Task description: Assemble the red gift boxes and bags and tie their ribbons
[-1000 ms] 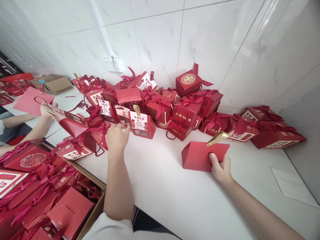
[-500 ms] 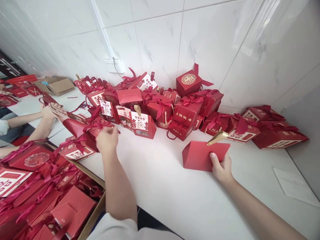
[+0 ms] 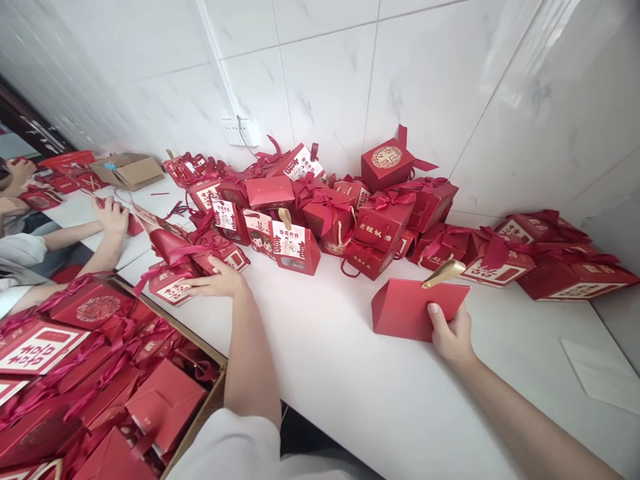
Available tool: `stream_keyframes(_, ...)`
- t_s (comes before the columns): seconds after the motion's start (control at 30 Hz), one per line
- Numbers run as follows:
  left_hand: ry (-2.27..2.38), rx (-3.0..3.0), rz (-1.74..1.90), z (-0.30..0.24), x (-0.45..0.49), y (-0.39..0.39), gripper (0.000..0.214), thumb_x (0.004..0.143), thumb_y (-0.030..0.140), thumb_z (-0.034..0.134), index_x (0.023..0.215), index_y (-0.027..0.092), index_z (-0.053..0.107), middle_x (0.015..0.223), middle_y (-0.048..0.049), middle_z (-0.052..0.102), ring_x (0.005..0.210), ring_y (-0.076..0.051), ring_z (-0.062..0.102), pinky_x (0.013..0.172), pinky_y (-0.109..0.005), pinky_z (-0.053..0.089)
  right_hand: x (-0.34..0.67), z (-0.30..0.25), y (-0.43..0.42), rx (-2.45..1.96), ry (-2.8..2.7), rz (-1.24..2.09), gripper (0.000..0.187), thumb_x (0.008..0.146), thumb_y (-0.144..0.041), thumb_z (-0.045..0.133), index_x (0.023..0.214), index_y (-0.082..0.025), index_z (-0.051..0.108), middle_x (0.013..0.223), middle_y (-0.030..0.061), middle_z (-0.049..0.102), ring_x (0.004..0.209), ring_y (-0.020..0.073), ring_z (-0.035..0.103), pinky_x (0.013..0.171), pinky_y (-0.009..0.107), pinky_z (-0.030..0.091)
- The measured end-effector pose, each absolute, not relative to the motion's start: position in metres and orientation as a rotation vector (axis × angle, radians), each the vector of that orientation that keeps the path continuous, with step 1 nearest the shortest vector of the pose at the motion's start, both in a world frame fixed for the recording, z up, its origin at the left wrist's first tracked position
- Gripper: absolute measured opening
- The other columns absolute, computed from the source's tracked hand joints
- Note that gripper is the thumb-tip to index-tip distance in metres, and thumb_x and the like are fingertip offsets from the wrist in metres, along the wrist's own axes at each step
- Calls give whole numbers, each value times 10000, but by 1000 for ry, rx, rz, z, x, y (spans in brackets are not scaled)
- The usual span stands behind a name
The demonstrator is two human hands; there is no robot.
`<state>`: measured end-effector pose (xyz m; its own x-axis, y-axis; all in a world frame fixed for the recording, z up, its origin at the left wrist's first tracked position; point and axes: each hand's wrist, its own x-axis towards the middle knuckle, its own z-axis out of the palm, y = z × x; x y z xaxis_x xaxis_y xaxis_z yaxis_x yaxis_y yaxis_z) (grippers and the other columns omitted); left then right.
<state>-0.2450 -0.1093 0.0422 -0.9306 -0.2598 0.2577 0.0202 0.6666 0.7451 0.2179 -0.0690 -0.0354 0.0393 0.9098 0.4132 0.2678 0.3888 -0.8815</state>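
My right hand (image 3: 451, 335) grips the lower right corner of a plain red box with a gold handle (image 3: 410, 308), which stands on the white table (image 3: 350, 373). My left hand (image 3: 219, 283) reaches left and rests, fingers stretched out, against a ribboned red box with a white label (image 3: 176, 285) at the edge of a heap. A pile of red gift boxes (image 3: 350, 207) lies along the tiled wall behind both hands.
A cardboard carton (image 3: 210, 393) full of red boxes and ribbons sits at lower left. Another person's hands (image 3: 111, 217) work at the far left, near a brown carton (image 3: 129, 171). More red boxes (image 3: 550, 260) lie at the right, with a white sheet (image 3: 600, 373) beyond.
My left hand has moved left and down from the printed box at the middle to the ribboned box by the carton. The right hand has kept its hold.
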Motion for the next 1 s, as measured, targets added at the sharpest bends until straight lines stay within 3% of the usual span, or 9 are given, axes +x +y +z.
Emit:
stream_keyframes(0.3,-2502,115,-1162,46,-247,-82,810,990,574,207,1566,26,50,1601,-323,127,1523,-332,178,1196,-486,264,216,-37,-68,-1095,-1483,687,349,871,-472,614,1068,-186,579,935,94,707,801,245,663,710,387,536)
stream_keyframes(0.5,-2572,-104,-1250,57,-246,-75,744,1002,492,257,1565,40,77,1574,-384,99,1508,-399,183,1167,-607,220,216,-39,-67,-1084,-1486,725,338,874,-475,615,1058,-193,590,933,89,713,804,251,669,708,386,533)
stream_keyframes(0.6,-2546,-112,-1298,58,-243,-73,677,1018,470,161,1544,44,172,1581,-357,135,1522,-346,174,1187,-568,212,216,-37,-68,-1069,-1483,741,336,879,-465,612,1083,-200,581,947,84,715,809,247,672,715,382,539)
stream_keyframes(0.77,-2269,-438,-1395,56,-207,-68,701,1016,490,127,1568,62,66,1631,-277,66,1550,-253,56,1225,-499,147,213,-31,-68,-1052,-1503,746,316,895,-457,594,1081,-202,574,935,80,717,790,231,672,699,362,544)
stream_keyframes(0.83,-2073,-948,-1333,54,-180,-65,812,986,564,259,1573,51,29,1644,-246,58,1552,-241,-10,1241,-458,81,213,-29,-68,-1058,-1506,746,327,894,-464,594,1084,-198,570,931,82,719,786,231,676,692,357,549)
stream_keyframes(0.9,-1918,-1377,-1269,50,-152,-61,1060,866,669,496,1575,53,5,1646,-242,39,1548,-291,-32,1241,-475,19,212,-28,-69,-1060,-1507,752,340,895,-467,592,1095,-195,564,935,86,721,790,232,680,695,358,555)
stream_keyframes(1.0,-1977,-1552,-1267,37,-120,-53,1333,681,687,723,1575,67,-46,1641,-260,-25,1538,-360,-46,1226,-538,-8,211,-26,-69,-1040,-1510,770,332,902,-463,581,1097,-195,560,952,91,721,802,233,683,709,363,563)
